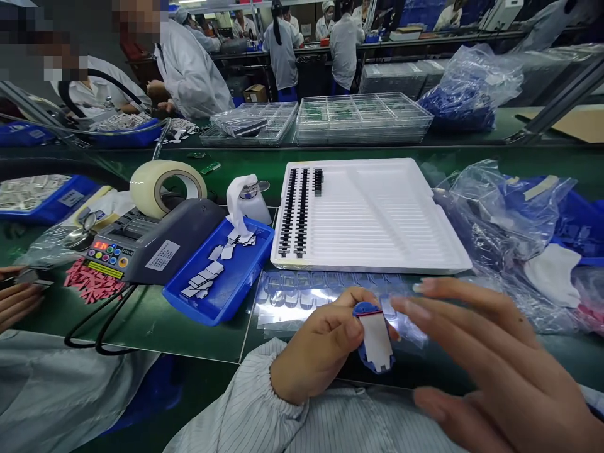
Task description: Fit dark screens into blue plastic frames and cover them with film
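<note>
Between the thumb and fingers of my left hand (pixel 325 343) is a small blue plastic housing (pixel 362 351) with rounded ends. A white rectangular pad (pixel 377 340) covers most of its face, and a thin red strip runs near its upper end. My right hand (pixel 495 358) is raised just to the right of the housing, fingers apart, holding nothing and somewhat blurred. Under and beyond my hands lies a clear plastic sheet (pixel 287 302) with moulded outlines. A white tray (pixel 377 214) stands behind it, with rows of small black parts (pixel 301 214) at its left side.
Left of the tray are a blue bin (pixel 226 302) with white pads, a tape dispenser machine (pixel 174 233), a tape roll (pixel 141 189) and pink strips (pixel 92 283). Plastic bags (pixel 500 214) lie at right. Clear compartment trays (pixel 363 119) stand behind. A co-worker's hand (pixel 19 302) is at far left.
</note>
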### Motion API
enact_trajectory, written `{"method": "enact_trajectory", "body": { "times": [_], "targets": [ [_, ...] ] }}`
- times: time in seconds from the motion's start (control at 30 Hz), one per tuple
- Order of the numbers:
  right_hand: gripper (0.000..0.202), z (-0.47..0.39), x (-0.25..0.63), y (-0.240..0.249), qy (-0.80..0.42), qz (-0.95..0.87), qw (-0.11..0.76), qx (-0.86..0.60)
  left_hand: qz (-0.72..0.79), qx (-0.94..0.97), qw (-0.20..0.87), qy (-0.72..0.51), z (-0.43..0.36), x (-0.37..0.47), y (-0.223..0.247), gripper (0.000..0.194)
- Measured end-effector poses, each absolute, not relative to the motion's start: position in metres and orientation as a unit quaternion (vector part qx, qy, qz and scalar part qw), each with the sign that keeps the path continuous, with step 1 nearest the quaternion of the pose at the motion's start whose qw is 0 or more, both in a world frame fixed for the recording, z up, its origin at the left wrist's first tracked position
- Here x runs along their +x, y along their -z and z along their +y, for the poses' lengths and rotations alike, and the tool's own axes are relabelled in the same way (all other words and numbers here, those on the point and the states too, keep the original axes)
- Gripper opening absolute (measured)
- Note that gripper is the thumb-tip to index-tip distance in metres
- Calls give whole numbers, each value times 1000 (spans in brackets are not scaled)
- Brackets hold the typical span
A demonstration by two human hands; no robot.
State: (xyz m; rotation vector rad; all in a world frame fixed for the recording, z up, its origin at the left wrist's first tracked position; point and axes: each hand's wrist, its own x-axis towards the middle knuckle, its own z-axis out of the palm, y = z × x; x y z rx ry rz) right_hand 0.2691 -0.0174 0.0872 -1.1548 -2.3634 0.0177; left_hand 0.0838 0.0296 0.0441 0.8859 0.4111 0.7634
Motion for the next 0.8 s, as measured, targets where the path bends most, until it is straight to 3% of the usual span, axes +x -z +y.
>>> {"method": "enact_trajectory", "body": {
  "times": [0.2, 0.37, 0.63, 0.7, 0.8],
  "targets": [
    [53, -23, 260, -79, -8, -854, 255, -454, 225, 493, 763, -352, 31, 81, -39, 36],
    [32, -20, 254, -71, -36, -824, 296, -483, 251, 571, 697, -355, 34, 79, -43, 26],
    [42, -17, 253, -63, -70, -816, 347, -457, 304, 599, 652, -350, 32, 79, -44, 28],
    [42, -15, 255, -61, -146, -789, 381, -459, 315, 613, 641, -339, 33, 78, -42, 36],
    [25, -9, 257, -58, -443, -648, 409, -465, 330, 610, 627, -354, 37, 73, -43, 53]
  ]
}}
